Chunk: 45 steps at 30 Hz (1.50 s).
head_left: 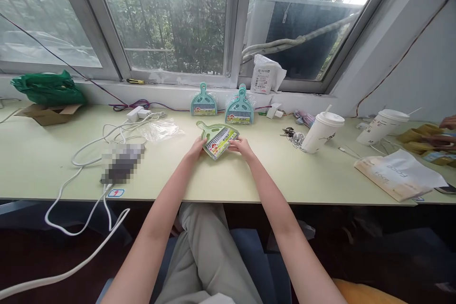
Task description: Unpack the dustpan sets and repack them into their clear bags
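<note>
Between my two hands is a small green dustpan and brush set [218, 138] with a printed label across its bristles, tilted with its handle toward the upper left. My left hand [196, 148] grips its left edge, fingers partly hidden beneath it. On the right edge, by the label, my right hand [242, 147] pinches it. Behind it, against the wall, a teal dustpan set [203, 100] leans upright. Just right of that stands a stack of similar teal dustpan sets [240, 107] in clear wrapping.
White cables and a pixelated dark device [123, 164] lie at left, near a crumpled clear bag [160, 129]. A cardboard box [50, 115] sits far left. To the right are keys [294, 137], a white cup [322, 132], another cup [383, 127], a paper bag [399, 175] and another person's hand [448, 122].
</note>
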Available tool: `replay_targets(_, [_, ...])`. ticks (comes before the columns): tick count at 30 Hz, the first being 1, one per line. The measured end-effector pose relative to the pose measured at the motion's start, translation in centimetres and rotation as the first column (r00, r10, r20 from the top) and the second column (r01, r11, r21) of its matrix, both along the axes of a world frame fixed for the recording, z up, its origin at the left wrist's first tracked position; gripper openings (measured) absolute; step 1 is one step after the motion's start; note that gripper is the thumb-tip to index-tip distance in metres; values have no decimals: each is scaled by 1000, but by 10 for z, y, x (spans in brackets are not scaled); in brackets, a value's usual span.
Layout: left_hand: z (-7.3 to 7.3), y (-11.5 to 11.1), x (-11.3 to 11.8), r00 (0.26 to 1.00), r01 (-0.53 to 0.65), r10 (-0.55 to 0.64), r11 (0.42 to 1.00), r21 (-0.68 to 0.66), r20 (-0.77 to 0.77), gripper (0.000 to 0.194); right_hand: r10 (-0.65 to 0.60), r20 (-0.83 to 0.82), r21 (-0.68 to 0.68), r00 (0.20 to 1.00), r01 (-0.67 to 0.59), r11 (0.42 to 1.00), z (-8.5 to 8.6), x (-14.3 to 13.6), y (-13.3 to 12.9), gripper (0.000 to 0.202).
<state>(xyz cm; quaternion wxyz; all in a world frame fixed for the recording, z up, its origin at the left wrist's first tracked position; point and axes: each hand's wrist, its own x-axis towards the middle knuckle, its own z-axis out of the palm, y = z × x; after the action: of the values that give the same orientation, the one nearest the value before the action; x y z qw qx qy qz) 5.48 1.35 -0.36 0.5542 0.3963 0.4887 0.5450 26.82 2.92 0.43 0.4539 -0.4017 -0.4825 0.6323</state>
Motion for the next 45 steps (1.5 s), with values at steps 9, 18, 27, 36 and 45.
replay_targets(9, [-3, 12, -18, 960, -278, 280, 958, 74, -25, 50, -619, -22, -89, 785, 615, 784, -5, 49, 23, 23])
replay_targets(18, [0, -5, 10, 961, -38, 88, 981, 188, -264, 39, -426, 241, 502, 872, 264, 824, 1, 5, 7, 19])
replay_targets(27, [-6, -7, 28, 941, 90, 22, 945, 314, -337, 38, -439, 319, 702, 840, 101, 705, 0, -4, 0, 25])
replay_targets(36, [-2, -12, 31, 923, 9, 139, 925, 380, -359, 35, -463, 351, 810, 814, -16, 586, 0, -13, -4, 32])
replay_targets(45, [6, -17, 33, 914, -47, 185, 932, 359, -361, 31, -454, 367, 826, 812, -60, 560, -4, -12, 0, 33])
